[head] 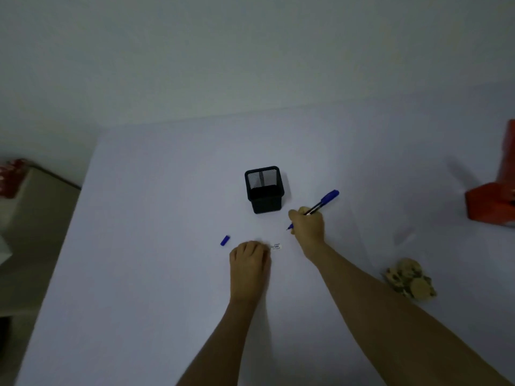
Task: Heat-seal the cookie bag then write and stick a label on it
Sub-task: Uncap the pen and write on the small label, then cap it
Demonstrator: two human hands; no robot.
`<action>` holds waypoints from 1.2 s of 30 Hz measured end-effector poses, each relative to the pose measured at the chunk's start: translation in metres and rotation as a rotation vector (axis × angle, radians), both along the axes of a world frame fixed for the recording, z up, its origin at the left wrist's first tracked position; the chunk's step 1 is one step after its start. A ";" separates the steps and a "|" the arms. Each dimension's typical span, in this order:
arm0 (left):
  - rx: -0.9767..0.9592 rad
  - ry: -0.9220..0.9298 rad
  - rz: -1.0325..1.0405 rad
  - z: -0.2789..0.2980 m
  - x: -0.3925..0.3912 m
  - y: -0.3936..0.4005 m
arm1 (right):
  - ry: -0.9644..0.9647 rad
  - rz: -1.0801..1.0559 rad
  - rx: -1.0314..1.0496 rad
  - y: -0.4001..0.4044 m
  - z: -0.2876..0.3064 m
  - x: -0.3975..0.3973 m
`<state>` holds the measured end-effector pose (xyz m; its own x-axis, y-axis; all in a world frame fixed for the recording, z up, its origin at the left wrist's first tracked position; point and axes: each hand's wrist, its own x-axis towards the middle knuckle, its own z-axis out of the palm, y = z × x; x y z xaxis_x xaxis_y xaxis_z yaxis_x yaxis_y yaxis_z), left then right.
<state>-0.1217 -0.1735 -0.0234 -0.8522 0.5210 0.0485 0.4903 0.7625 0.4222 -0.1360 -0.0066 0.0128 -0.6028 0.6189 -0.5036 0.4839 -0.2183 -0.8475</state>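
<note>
Near the pen holder (264, 189), the pen (320, 205) is gripped by the right hand (308, 225); the label (276, 247) is pressed by the curled left hand (249, 259)

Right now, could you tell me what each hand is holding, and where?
Right hand holds the pen near its tip; left hand holds nothing.

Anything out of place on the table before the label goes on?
Nothing spilled or damaged. The pen cap lies loose left of the left hand, apart from the pen in the right hand. The cookie bag sits far right, away from the label.
</note>
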 end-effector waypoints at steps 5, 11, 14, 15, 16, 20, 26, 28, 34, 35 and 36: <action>0.131 0.030 0.165 0.019 -0.008 -0.003 | -0.050 0.057 -0.042 0.000 0.010 0.009; 0.110 -0.161 0.471 0.021 -0.031 -0.035 | -0.071 0.096 -0.163 -0.003 0.018 0.019; 0.126 -0.268 0.490 0.020 -0.042 -0.039 | -0.123 0.200 -0.151 -0.004 0.022 0.023; 0.133 -0.291 0.480 0.019 -0.044 -0.040 | -0.131 0.245 -0.160 -0.004 0.024 0.024; 0.135 -0.305 0.470 0.021 -0.045 -0.040 | -0.130 0.292 -0.174 -0.005 0.028 0.026; 0.294 -0.371 0.469 0.046 -0.047 -0.033 | -0.054 0.382 -0.252 -0.004 0.059 0.025; 0.624 -0.335 0.238 0.139 -0.042 -0.014 | 0.277 0.336 -0.457 -0.009 0.142 0.015; 0.699 -0.331 0.195 0.168 -0.042 -0.012 | 0.337 0.350 -0.429 -0.014 0.167 0.012; 0.753 -0.244 0.151 0.212 -0.039 -0.019 | 0.369 0.406 -0.302 -0.025 0.211 0.012; 0.753 -0.229 0.143 0.216 -0.038 -0.020 | 0.370 0.411 -0.287 -0.026 0.214 0.013; 0.755 -0.217 0.136 0.219 -0.037 -0.021 | 0.373 0.409 -0.278 -0.028 0.217 0.013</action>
